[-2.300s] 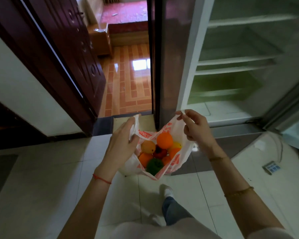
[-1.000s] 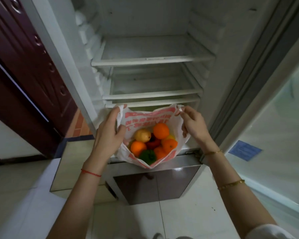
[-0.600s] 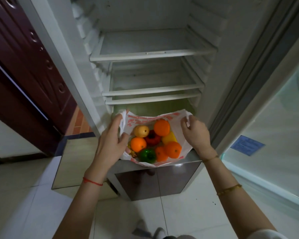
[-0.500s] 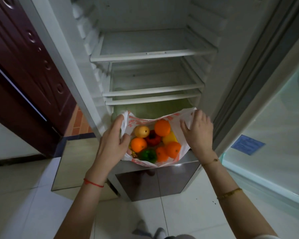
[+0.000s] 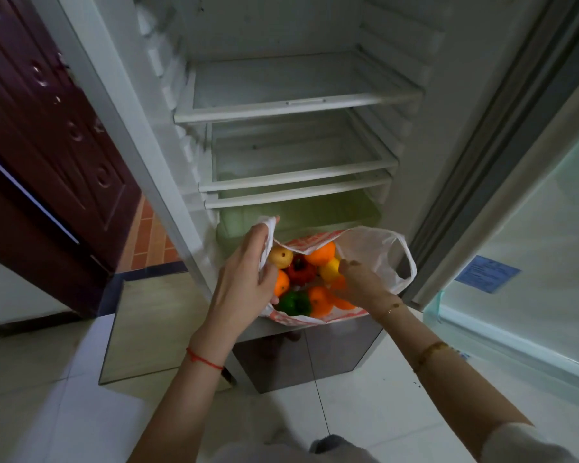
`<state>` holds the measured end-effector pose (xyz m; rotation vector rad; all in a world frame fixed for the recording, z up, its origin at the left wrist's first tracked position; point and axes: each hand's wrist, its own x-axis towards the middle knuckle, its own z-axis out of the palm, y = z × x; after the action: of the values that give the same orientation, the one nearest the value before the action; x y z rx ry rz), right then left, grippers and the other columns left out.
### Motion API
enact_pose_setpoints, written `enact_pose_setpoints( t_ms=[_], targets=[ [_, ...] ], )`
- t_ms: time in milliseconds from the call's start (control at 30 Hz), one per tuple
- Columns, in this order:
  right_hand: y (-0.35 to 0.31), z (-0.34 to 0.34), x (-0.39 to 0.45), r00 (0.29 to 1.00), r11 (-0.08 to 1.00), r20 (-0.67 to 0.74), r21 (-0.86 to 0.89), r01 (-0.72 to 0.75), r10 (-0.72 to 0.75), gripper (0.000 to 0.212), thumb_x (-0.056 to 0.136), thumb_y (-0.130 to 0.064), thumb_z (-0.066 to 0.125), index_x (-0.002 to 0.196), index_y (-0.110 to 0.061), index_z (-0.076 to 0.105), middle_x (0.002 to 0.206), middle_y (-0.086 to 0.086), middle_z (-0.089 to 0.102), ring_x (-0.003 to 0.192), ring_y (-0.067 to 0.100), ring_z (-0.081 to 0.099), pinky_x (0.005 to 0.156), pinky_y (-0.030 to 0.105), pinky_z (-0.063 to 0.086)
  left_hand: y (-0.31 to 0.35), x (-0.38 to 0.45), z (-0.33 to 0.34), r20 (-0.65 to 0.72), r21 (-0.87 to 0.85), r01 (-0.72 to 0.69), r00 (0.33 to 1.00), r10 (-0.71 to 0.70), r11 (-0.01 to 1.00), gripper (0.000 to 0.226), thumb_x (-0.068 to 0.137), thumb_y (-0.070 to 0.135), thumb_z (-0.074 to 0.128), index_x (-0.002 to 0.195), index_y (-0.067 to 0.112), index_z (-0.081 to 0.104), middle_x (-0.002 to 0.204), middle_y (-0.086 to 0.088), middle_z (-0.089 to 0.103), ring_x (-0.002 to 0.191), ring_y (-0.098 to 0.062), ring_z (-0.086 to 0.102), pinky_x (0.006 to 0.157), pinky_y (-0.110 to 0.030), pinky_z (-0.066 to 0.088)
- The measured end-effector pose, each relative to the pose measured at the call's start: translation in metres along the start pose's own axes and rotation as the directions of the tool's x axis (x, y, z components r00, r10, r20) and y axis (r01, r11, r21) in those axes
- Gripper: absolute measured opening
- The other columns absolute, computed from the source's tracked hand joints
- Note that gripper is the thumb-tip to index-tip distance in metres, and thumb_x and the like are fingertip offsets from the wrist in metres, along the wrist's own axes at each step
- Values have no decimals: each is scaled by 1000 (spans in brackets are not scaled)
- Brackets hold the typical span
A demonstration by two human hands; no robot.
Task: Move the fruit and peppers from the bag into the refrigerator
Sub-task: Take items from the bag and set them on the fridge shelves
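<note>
A white and red plastic bag [image 5: 381,259] sits on the front ledge of the open refrigerator [image 5: 298,105], below its bottom shelf. Inside lie several oranges [image 5: 321,253], a yellow pear-like fruit [image 5: 280,257], a red pepper [image 5: 301,272], a green pepper [image 5: 293,304] and a yellow pepper [image 5: 328,269]. My left hand [image 5: 248,272] grips the bag's left handle and holds it up. My right hand [image 5: 358,282] is inside the bag's mouth with its fingers curled down over an orange and the yellow pepper. Its fingertips are hidden, so any hold is unclear.
Two bare glass shelves [image 5: 298,177] sit above a greenish crisper drawer [image 5: 315,212]. The refrigerator door [image 5: 532,245] stands open at the right. A dark wooden door [image 5: 47,128] is at the left, and a dark lower compartment front [image 5: 308,355] lies under the bag.
My right hand let go of the bag's right handle, which flopped open to the right, and went down into the bag onto the fruit. My left hand still holds its handle.
</note>
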<state>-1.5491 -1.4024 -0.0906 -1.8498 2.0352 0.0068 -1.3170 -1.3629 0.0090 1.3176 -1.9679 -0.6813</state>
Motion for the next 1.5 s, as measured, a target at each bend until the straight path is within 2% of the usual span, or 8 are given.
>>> enact_pose_setpoints(
  t_ms=[167, 333, 567, 800, 967, 1133, 1267, 1500],
  targets=[
    [11, 21, 12, 996, 984, 25, -156, -82, 87, 80, 84, -42, 67, 144, -6, 29, 137, 15, 49, 126, 32, 48, 107, 42, 41, 4, 2, 4, 1, 1, 1, 1000, -1, 1000, 54, 96, 3, 53, 144, 22, 37, 86, 6, 53, 53, 5, 61, 44, -5, 40],
    [18, 32, 24, 994, 947, 29, -308, -89, 102, 81, 86, -37, 68, 146, -7, 24, 145, 15, 43, 135, 33, 37, 115, 43, 30, 5, 4, 5, -55, 38, 19, 998, -17, 999, 48, 96, 1, 53, 141, 13, 40, 85, 5, 45, 58, 9, 57, 46, -4, 39],
    [36, 43, 37, 996, 978, -5, -188, -86, 87, 69, 88, -41, 63, 141, -9, 32, 140, 13, 47, 130, 31, 41, 108, 40, 35, 5, 11, 10, -107, 71, 55, 993, -47, 996, 44, 95, 2, 54, 136, 13, 42, 83, 6, 47, 60, 0, 54, 50, -6, 41],
    [38, 41, 42, 993, 984, 14, -136, -112, 115, 65, 89, -49, 61, 137, -11, 42, 135, 11, 51, 124, 28, 48, 105, 36, 38, 10, 14, 17, -115, 56, 49, 992, -43, 997, 47, 96, 5, 53, 140, 14, 39, 103, 3, 52, 57, -2, 50, 52, -3, 40],
    [21, 9, 28, 997, 999, 74, -46, 10, -6, 89, 76, -64, 66, 141, -12, 35, 136, 14, 49, 122, 31, 52, 104, 41, 43, 10, 18, 15, -142, 42, 66, 988, -60, 997, 51, 95, 3, 54, 143, 15, 40, 93, 5, 47, 57, 0, 50, 54, -2, 40],
    [-3, -59, 15, 992, 972, 92, 229, 58, -81, 92, 70, -49, 76, 143, -16, 31, 139, 7, 42, 119, 25, 50, 93, 29, 42, 2, 29, 13, -141, -9, 100, 985, -100, 995, 57, 96, 5, 54, 146, 24, 37, 95, -1, 59, 59, 2, 55, 48, -10, 42],
    [-32, -122, 8, 969, 882, -104, 401, 247, -224, 75, 71, -38, 80, 136, -24, 45, 130, 5, 47, 107, 16, 48, 86, 27, 42, 1, 43, 6, -131, -97, 87, 986, -99, 991, 63, 96, 2, 53, 151, 27, 35, 103, -1, 62, 49, 1, 56, 42, -10, 41],
    [-97, -217, 11, 769, 640, -567, 480, 600, -295, 70, 70, -30, 82, 128, -16, 46, 119, -4, 53, 107, 17, 56, 86, 31, 50, -2, 58, -2, -107, -162, 128, 983, -146, 979, 55, 97, 3, 52, 148, 20, 38, 101, 10, 65, 52, 3, 60, 50, -10, 45]
  ],
)
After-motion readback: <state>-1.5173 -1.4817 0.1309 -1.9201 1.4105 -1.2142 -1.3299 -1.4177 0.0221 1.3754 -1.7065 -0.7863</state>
